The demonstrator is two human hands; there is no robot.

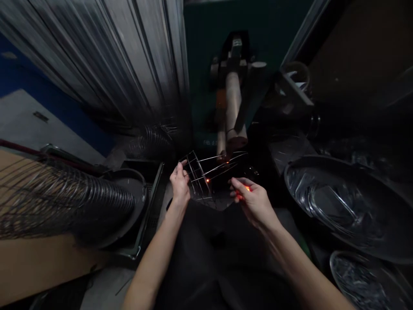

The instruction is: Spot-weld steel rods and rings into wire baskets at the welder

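My left hand [180, 183] is closed on the left edge of a wire rack [197, 174], a frame of thin metal rods. The rack reaches right beneath the rod-like electrodes of a welding machine [232, 103]. Small orange glows show on the rack and at the lower electrode tip. To the right of the rack, my right hand [250, 193] has its fingers pinched together. An orange-red glow shows at those fingers, and what they hold, if anything, is too dark to make out.
A long stack of wire rings [106, 202] lies at the left by a dark round tub [142, 189]. On the right are a large basin [290, 172] with bent wire pieces and a smaller bowl [332, 262] of metal pieces. Corrugated metal sheeting [129, 51] stands behind.
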